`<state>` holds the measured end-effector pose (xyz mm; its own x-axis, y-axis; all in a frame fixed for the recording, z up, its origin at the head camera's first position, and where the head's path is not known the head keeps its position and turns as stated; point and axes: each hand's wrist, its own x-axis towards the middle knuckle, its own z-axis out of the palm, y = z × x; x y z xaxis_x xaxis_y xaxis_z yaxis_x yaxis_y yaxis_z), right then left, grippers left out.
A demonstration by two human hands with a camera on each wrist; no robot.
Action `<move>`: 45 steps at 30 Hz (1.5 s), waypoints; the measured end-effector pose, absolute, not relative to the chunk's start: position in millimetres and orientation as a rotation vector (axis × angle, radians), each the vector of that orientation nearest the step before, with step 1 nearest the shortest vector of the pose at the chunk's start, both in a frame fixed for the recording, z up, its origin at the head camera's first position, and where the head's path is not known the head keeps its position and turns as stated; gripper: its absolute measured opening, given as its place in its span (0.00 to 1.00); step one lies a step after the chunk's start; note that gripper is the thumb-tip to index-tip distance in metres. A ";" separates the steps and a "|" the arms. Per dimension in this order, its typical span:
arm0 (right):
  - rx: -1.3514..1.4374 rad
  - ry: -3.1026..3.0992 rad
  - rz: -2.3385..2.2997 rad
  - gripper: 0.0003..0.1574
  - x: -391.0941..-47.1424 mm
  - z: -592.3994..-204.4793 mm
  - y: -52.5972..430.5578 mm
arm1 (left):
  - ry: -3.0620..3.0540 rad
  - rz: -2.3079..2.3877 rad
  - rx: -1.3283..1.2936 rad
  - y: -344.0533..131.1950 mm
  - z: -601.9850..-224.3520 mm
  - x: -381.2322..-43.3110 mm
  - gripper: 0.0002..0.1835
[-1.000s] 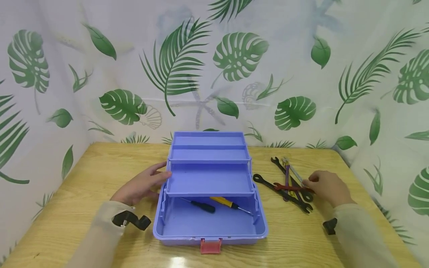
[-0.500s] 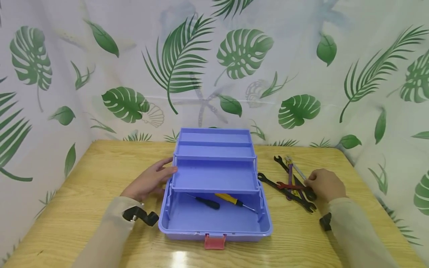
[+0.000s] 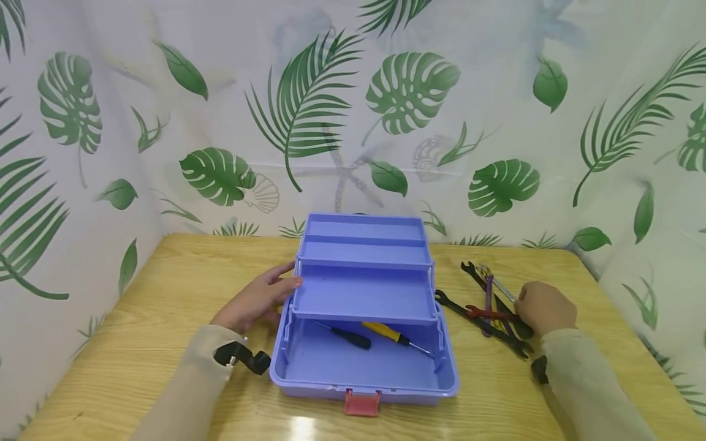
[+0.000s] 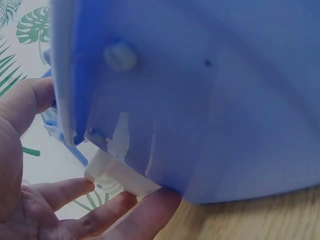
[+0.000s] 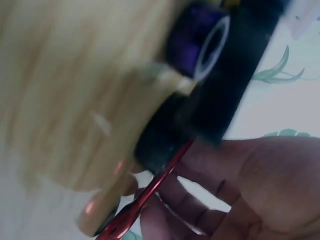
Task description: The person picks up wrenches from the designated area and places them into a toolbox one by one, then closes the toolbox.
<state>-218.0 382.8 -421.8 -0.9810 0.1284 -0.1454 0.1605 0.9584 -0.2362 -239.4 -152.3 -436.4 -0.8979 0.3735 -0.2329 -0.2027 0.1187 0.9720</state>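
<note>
A blue-purple toolbox (image 3: 309,389) stands open with its stepped trays (image 3: 364,294) raised. My left hand (image 3: 256,303) rests against its left side. In the left wrist view the thumb (image 4: 30,102) touches a tray edge, while the other fingers spread along the lower side. At the wrench pile on the right, my right hand (image 3: 546,308) pinches the near end of a silver wrench (image 3: 504,290). A red wrench (image 3: 488,314) lies close beside these fingers; it crosses in front of them in the right wrist view, where the fingertips are partly hidden.
Long black wrenches (image 3: 460,309) and a purple wrench (image 3: 488,294) overlap in the pile. A black-handled screwdriver (image 3: 353,338) and a yellow-handled screwdriver (image 3: 388,332) lie in the toolbox bottom. A red latch (image 3: 361,404) hangs at its front. Patterned cloth (image 3: 331,110) hangs behind the table.
The head view has turned slightly left, so everything sits further right in it. My right fingers look more curled at the silver wrench; the left hand stays against the toolbox.
</note>
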 end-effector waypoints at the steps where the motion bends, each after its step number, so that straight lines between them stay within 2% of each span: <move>1: 0.230 2.978 -0.362 0.19 -218.0 -421.5 382.0 | 1.985 1.830 0.161 -151.8 -436.8 -239.5 0.44; 20: 0.349 2.995 -0.438 0.11 -214.0 -418.7 395.7 | 2.001 1.813 0.152 -149.2 -435.1 -239.4 0.43; 26: 0.314 3.055 -0.480 0.18 -214.3 -415.0 398.7 | 1.977 1.828 0.179 -149.7 -435.5 -239.0 0.43; 31: 0.338 3.060 -0.604 0.15 -211.4 -412.2 399.0 | 1.961 1.840 0.195 -149.7 -434.9 -238.7 0.42; 39: 0.379 3.163 -0.742 0.26 -205.4 -421.1 398.2 | 1.981 1.831 0.194 -149.7 -434.8 -239.5 0.41; 45: 0.316 3.192 -0.633 0.20 -200.6 -424.1 393.4 | 2.007 1.821 0.162 -150.6 -436.4 -240.4 0.42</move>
